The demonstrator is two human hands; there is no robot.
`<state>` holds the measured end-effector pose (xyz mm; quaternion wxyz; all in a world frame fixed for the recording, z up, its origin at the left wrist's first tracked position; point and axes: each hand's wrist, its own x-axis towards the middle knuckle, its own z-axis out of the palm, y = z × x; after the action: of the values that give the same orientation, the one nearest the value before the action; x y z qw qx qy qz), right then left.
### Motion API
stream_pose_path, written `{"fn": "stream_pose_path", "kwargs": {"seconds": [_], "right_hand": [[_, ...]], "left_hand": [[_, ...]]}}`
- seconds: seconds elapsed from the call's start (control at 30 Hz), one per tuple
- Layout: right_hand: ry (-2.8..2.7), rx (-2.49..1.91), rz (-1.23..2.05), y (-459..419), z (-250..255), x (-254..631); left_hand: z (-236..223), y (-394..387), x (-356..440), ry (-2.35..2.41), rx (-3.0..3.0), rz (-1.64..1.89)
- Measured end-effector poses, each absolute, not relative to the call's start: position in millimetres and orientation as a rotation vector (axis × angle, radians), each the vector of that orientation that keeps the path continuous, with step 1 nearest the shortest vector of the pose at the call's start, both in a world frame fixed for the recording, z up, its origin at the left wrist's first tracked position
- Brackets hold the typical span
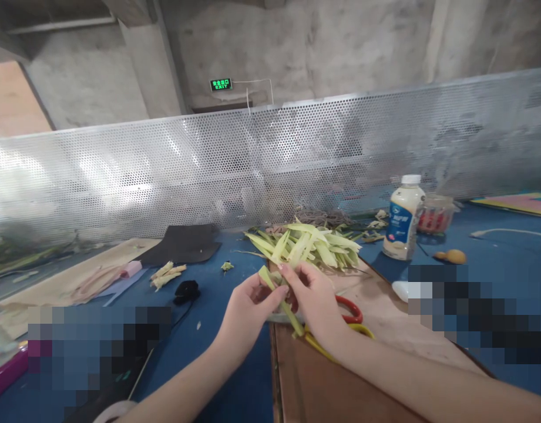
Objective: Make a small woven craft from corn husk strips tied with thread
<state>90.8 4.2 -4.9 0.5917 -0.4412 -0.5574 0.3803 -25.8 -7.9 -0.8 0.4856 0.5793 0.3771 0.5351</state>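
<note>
We see L hand [252, 302] pinching a green leaf [294, 322] btwn thumb and fingers. R hand [314, 294] has bent fingers at the same leaf, but we cannot tell if it grips, bc its fingertips are partly hidden. The leaf is tilted, nr the pale pile [314, 242]. By R hand we see a red handle [353, 308] and a yellow handle [318, 346]; bottle [397, 229] is upright on the table [248, 382].

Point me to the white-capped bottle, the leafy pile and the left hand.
White-capped bottle [399, 223], head view: on its label.
Leafy pile [316, 242], head view: its middle leaves.
Left hand [251, 304], head view: near the thumb's base.
</note>
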Motion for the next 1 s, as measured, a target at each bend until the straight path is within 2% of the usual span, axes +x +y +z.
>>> {"fn": "stream_pose_path", "kwargs": {"seconds": [0.33,0.5,0.7,0.9,1.0], "right_hand": [[-1.262,-1.011,0.888,-1,-10,85],[-1.256,-0.933,0.762,-3,-11,85],[-1.270,-0.863,0.828,-4,-13,84],[-1.230,-1.084,0.996,-7,-18,78],[-1.307,-1.079,0.924,-8,-23,76]], "left_hand": [[-2,-3,-32,1.024,1.460,1.448],[-4,-3,-33,1.005,1.417,1.477],[-4,-2,-34,1.003,1.256,1.501],[-5,6,-40,1.072,1.064,1.538],[-7,11,-44,1.114,1.062,1.540]]}}
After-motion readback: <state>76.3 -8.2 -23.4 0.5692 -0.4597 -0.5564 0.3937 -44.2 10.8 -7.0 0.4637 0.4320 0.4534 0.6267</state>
